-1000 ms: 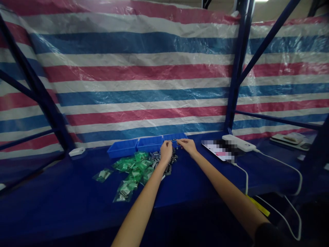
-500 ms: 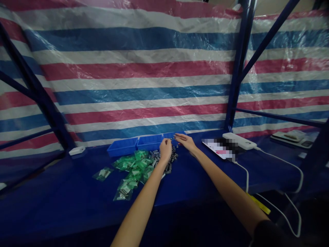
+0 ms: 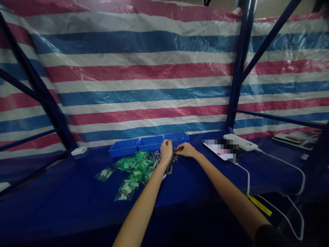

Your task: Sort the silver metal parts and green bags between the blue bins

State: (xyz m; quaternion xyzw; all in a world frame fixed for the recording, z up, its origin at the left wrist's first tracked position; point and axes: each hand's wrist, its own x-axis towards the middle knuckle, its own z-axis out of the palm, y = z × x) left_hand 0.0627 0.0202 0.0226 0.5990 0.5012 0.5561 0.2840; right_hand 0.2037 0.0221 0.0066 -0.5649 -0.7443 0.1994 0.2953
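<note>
My left hand is closed above a pile of small dark and silvery metal pieces, in front of the blue bins. What its fingers hold, if anything, is hidden. At the right edge of that pile, my right hand has its fingertips bent down and pressed together among the small pieces. I cannot make out what is between them. Behind the hands, the right blue bin holds a few small shiny pieces. Left of the pile lie several green-tinted clear bags with small parts inside.
Two more blue bins, a left one and a middle one, stand in the row. At right lie a blurred-out phone and a white power bank with cables. A striped sheet hangs behind, between blue posts.
My right hand has come down from the right bin to the edge of the metal pile, its fingers now bent. My left hand stays closed in nearly the same place.
</note>
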